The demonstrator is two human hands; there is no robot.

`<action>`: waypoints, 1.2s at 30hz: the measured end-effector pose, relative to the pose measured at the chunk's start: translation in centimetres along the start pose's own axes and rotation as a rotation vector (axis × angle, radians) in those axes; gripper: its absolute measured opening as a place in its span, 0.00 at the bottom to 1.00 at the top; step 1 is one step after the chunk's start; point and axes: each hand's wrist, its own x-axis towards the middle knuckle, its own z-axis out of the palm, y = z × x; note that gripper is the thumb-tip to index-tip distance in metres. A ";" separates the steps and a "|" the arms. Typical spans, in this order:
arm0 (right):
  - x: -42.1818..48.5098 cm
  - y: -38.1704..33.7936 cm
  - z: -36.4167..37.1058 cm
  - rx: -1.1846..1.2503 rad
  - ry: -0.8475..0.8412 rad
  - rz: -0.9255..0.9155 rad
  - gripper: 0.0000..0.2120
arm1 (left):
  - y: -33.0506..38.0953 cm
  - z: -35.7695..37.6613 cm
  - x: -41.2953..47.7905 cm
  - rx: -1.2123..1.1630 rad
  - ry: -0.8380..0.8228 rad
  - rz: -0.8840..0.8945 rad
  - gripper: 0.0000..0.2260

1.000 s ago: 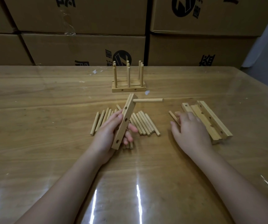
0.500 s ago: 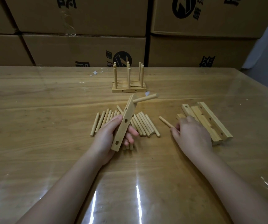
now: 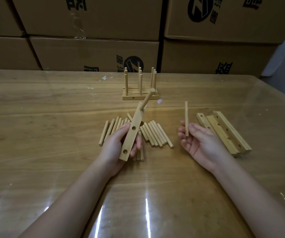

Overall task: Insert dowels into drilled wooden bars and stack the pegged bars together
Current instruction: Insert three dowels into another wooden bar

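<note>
Head view: stacked brown cardboard boxes [image 3: 93, 54] are lining the far edge of the counter [image 3: 52, 134]. Each is carrying a black round logo [image 3: 133, 63] and heavy black characters printed beside it; the print is appearing upside down and I cannot read it. Strips of clear tape are glinting on the box seams.

The counter is showing warm wood grain under a glossy clear sheet that is catching streaks of light.

The left hand [image 3: 114, 146] is holding a flat, pale wooden bar [image 3: 129, 140] tilted above the counter, its grip wrapping the bar's lower half, thumb on one edge and fingers on the other. Two round drilled holes are facing the camera, and an inserted dowel [image 3: 147, 98] is sticking out of the bar's far end.

The right hand [image 3: 200, 143] is turning palm up, its grip pinching a single dowel [image 3: 186, 117] by the lower end, so the smooth round rod is standing nearly upright.

Loose dowels [image 3: 157, 134] are lying side by side on the counter beneath the bar. To the right, drilled bars [image 3: 231, 128] are lying in a low pile. Farther back, pegged bars [image 3: 140, 96] are sitting together with dowels pointing up.
</note>
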 end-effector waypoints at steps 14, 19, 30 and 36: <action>0.4 0.5 -0.3 -0.003 -0.125 0.001 0.12 | -0.3 -0.3 0.3 -0.023 -0.031 0.010 0.15; -0.2 1.2 1.0 -0.455 -0.091 -0.083 0.08 | -0.3 -0.3 0.3 0.008 -0.017 0.025 0.15; -2.0 2.8 3.2 -1.151 -0.122 -0.550 0.08 | -0.7 0.1 0.1 0.192 0.024 0.056 0.16; -2.0 2.9 3.4 -1.234 -0.116 -0.557 0.10 | -0.7 0.0 0.2 0.219 -0.028 0.053 0.17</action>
